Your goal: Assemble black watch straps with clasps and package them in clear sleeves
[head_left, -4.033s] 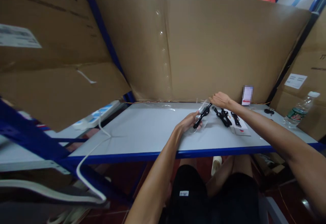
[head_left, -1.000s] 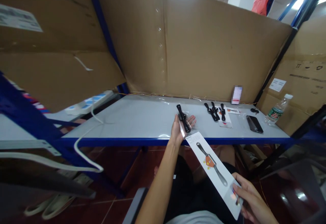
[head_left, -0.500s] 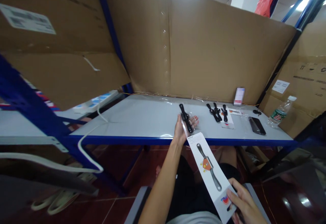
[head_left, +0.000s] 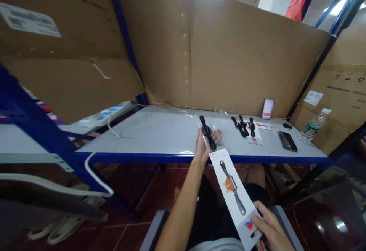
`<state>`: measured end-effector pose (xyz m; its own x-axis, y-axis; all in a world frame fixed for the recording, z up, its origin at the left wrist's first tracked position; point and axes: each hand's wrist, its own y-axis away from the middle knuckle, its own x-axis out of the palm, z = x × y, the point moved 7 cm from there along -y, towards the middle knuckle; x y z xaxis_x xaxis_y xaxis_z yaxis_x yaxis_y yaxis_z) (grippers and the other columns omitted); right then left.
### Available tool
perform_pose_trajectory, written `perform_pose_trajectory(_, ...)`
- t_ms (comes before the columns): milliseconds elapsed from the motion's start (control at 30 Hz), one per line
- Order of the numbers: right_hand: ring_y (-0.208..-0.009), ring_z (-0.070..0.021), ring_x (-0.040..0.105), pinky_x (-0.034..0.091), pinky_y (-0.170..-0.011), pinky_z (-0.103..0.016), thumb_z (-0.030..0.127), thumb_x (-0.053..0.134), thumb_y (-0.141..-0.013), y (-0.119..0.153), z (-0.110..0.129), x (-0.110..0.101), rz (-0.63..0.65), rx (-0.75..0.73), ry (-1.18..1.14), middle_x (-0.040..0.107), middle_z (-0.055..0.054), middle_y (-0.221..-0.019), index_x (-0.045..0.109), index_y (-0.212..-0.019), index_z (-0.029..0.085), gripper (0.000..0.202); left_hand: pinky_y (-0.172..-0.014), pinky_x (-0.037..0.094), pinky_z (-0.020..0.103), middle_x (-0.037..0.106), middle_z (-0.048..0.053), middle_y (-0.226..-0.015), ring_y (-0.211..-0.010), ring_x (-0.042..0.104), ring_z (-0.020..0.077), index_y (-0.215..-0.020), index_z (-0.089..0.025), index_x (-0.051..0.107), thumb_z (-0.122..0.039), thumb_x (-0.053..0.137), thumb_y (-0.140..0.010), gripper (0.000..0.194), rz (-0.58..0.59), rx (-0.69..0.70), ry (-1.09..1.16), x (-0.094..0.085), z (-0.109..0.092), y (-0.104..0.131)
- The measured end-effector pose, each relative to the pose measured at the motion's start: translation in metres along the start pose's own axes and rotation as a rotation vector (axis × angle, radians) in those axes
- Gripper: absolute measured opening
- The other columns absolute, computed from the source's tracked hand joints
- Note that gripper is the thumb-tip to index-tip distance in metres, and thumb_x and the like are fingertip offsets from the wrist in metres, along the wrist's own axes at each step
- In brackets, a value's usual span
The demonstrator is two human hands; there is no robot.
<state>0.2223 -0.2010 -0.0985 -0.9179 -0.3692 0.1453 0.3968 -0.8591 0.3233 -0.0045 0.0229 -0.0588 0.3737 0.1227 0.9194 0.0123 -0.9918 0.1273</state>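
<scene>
My left hand (head_left: pixel 202 144), palm up, supports a black spokeshave (head_left: pixel 207 132) in a clear plastic blister above the front of the table. The thumb lies along its left side, and the fingers reach out behind it on the right. A long white backing card (head_left: pixel 232 194) with a printed picture of the tool slants down from the blister toward my lap. Its lower end, with a hanging slot, is pinched between the thumb and fingers of my right hand (head_left: pixel 270 226). Several more black spokeshaves (head_left: pixel 240 126) lie farther right on the table, one on a white card (head_left: pixel 257 138).
On the right of the grey table (head_left: pixel 160 133) are a dark phone (head_left: pixel 287 141), a plastic bottle (head_left: pixel 311 129) and a small black object (head_left: pixel 287 126). Cardboard (head_left: pixel 228 53) walls the back. A white cable (head_left: pixel 94 171) hangs at the left by a blue post (head_left: pixel 57 136).
My right hand and the lower end of the card have shifted slightly left. My left hand still carries the spokeshave in nearly the same place.
</scene>
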Motion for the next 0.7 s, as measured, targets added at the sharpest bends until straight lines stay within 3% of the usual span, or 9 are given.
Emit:
perform_pose_trajectory(200, -0.035, -0.0014, 0.037, 0.026, -0.033, -0.011, 0.062, 0.070, -0.080, -0.003, 0.001, 0.009, 0.100, 0.015, -0.144, 0.054, 0.006, -0.058, 0.053, -0.091, 0.018, 0.048, -0.095, 0.055, 0.044, 0.068, 0.023, -0.111, -0.107, 0.068, 0.0295, -0.123, -0.010, 0.057, -0.064, 0.029, -0.095, 0.067, -0.005, 0.033, -0.070, 0.004, -0.002, 0.004)
perform_pose_trajectory(433, -0.036, -0.0054, 0.048, 0.029, -0.031, -0.011, 0.067, 0.066, -0.080, -0.007, -0.004, 0.009, 0.104, 0.028, -0.056, 0.061, 0.002, -0.059, 0.051, -0.097, 0.017, 0.055, -0.090, 0.056, 0.046, 0.070, 0.020, -0.109, -0.102, 0.070, 0.0295, -0.125, -0.013, 0.055, -0.063, 0.030, -0.095, 0.063, 0.017, -0.007, -0.079, 0.005, 0.001, 0.005)
perform_pose_trajectory(700, -0.045, -0.0094, 0.058, 0.040, -0.040, -0.014, 0.071, 0.067, -0.076, -0.012, -0.018, 0.014, 0.197, 0.033, 0.049, 0.066, -0.004, -0.063, 0.062, -0.093, 0.012, 0.061, -0.086, 0.057, 0.042, 0.072, 0.020, -0.105, -0.099, 0.070, 0.0292, -0.125, -0.010, 0.056, -0.062, 0.029, -0.096, 0.065, 0.015, -0.048, -0.110, 0.007, 0.001, 0.009)
